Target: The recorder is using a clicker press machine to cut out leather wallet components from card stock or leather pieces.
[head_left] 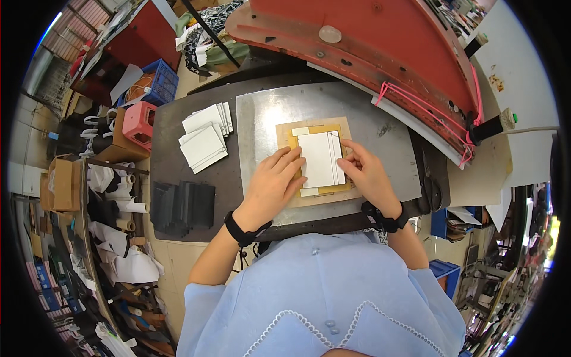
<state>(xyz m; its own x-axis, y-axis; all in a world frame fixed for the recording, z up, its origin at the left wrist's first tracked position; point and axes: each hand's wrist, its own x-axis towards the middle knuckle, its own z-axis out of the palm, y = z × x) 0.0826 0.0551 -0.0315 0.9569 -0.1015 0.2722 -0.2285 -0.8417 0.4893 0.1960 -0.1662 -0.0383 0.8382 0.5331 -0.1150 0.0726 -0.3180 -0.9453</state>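
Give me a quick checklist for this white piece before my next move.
1. White piece lying over the yellow board: ok.
2. Left hand clear of it: not ok, touching near its left edge.
3. Right hand clear of it: not ok, touching at its right edge.
4. White piece flat along every edge: cannot tell from above.
5. White pile and black pieces off the metal plate: ok, both lie left of it.
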